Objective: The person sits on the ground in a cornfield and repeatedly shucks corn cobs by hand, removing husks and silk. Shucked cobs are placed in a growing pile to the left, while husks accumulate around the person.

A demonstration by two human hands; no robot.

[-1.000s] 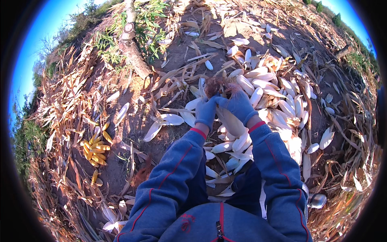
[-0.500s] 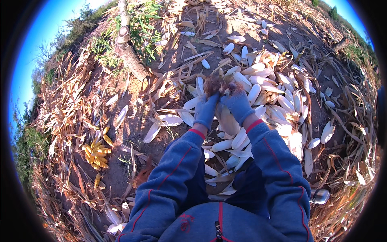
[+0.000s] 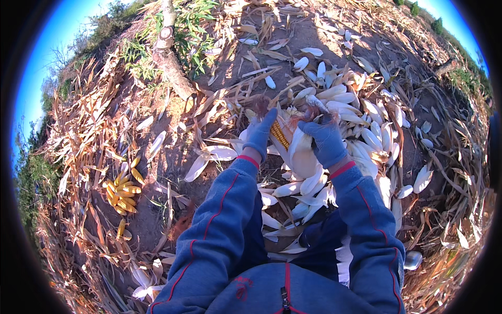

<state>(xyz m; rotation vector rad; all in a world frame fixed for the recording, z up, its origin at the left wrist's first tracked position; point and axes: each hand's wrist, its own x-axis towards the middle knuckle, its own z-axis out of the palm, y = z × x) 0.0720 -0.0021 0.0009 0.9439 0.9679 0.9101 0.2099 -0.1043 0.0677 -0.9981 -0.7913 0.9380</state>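
A partly husked ear of corn (image 3: 280, 136) is between my two gloved hands, its yellow kernels bare along one side. My left hand (image 3: 259, 137) grips its left side near the top, thumb toward the kernels. On the right, my right hand (image 3: 325, 141) is closed on the pale corn husk (image 3: 303, 153), which is pulled away from the kernels. Reddish-brown silk (image 3: 312, 112) hangs at the top by the right fingers. Under and around both hands lies a heap of white husked-off leaves and ears still in husk (image 3: 342, 107).
A small pile of bare yellow corn ears (image 3: 123, 194) lies on the ground to the left. A tree trunk (image 3: 170, 68) with green leaves rises at the far left. Dry stalks and leaves (image 3: 83, 152) surround the spot. A shiny rounded object (image 3: 413, 260) sits by my right elbow.
My hands were together at the tip of the husked ear. Now they are apart, the right one having moved right with the husk, and yellow kernels show.
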